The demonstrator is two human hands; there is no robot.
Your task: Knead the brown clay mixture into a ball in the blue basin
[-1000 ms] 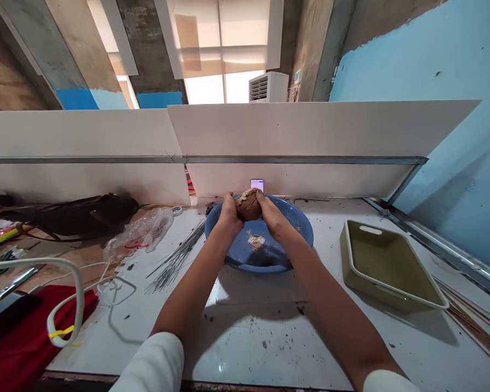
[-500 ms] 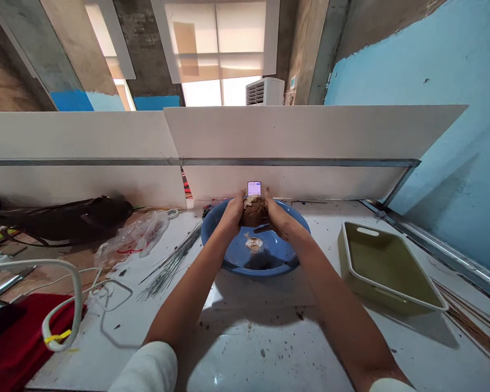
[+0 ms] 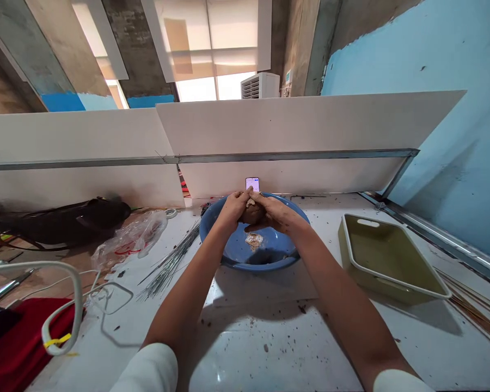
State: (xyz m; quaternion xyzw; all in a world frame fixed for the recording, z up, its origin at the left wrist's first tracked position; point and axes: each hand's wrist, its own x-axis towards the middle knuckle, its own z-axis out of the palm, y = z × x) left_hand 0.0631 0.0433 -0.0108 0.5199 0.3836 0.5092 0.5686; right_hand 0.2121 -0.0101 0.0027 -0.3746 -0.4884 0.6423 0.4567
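A brown lump of clay (image 3: 252, 213) is held between my two hands above the blue basin (image 3: 261, 267). My left hand (image 3: 234, 209) wraps its left side, and my right hand (image 3: 273, 212) covers its right side and top, with smears of brown on the skin. The thumbs come close together over the lump, and much of it is hidden by the fingers. Under it, a pale round patch (image 3: 253, 241) shows on the basin's floor. Just behind the basin, a phone (image 3: 252, 184) with a lit screen leans against the white board.
An olive-green bin (image 3: 392, 261) stands right, beside thin brown rods (image 3: 477, 316). Left lie thin wires (image 3: 173, 264), a clear plastic bag (image 3: 133, 237), a black bag (image 3: 85, 220), a red cloth (image 3: 28, 343) and a pale bent tube (image 3: 77, 294). Dark crumbs dot the white table (image 3: 245, 354).
My hands have drawn together over the top of the clay, covering more of it. Half a second ago the thumbs stood apart at its sides. The view has shifted slightly.
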